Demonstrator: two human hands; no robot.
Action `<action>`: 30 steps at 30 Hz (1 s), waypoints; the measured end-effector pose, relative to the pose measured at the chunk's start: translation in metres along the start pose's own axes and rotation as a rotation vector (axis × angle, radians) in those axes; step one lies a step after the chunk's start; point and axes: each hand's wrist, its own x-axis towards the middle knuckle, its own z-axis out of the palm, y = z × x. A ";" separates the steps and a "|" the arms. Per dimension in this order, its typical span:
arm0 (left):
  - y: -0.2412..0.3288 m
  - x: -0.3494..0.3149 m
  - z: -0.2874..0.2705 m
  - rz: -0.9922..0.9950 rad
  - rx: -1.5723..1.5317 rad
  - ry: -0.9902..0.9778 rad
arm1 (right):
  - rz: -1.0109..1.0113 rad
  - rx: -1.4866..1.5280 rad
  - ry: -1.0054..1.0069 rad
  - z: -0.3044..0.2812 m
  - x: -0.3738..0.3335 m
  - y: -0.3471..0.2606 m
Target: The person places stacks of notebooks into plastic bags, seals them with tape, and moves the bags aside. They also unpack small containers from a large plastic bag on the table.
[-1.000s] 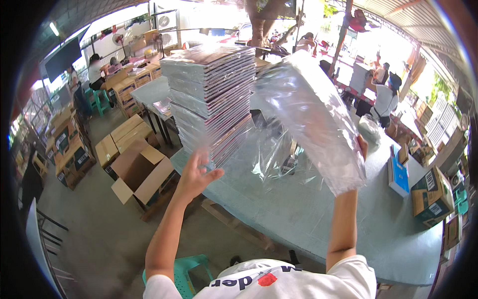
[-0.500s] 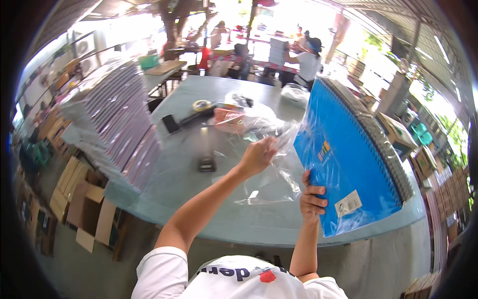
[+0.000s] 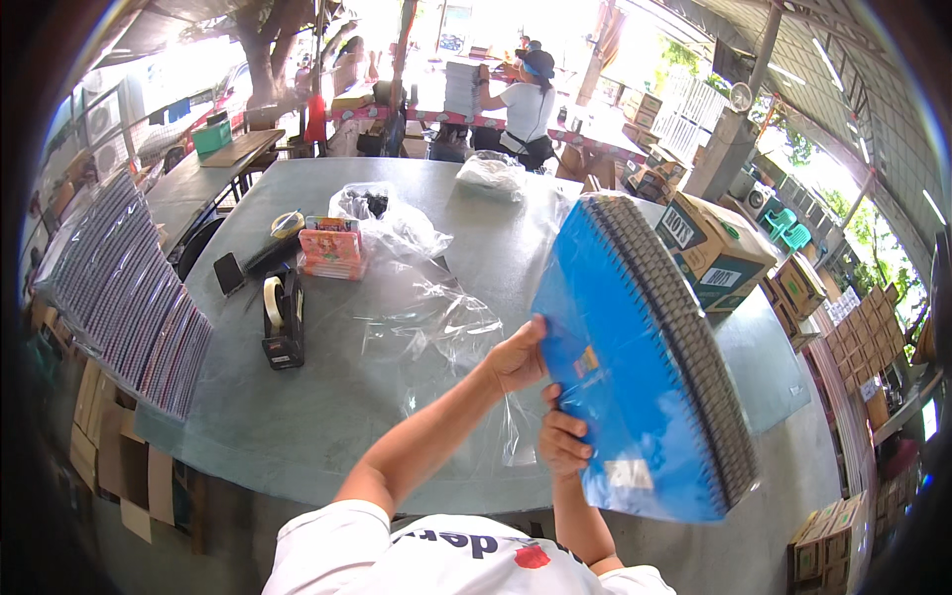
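Blue spiral-notebook stack (image 3: 625, 372), raised above the desk (image 3: 288, 426), long axis slanting far left to near right. To its left, right hand (image 3: 565, 441) clamped on the nearer half; left hand (image 3: 521, 357) farther up at its edge, grip unclear.

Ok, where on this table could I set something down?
Bare between the tape dispenser and the near edge of the table, and between the held blue notebooks and the far-edge plastic bag. Crowded around the phone, orange pack and crumpled film.
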 end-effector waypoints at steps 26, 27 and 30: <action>0.192 -0.106 -0.029 -0.023 1.613 0.011 | 0.571 -2.573 0.857 0.016 0.146 -0.032; 0.192 -0.103 -0.029 -0.071 1.616 -0.042 | 0.657 -2.632 0.773 0.016 0.148 -0.036; 0.190 -0.093 -0.027 -0.189 1.670 -0.083 | 0.834 -2.603 0.697 0.023 0.157 -0.041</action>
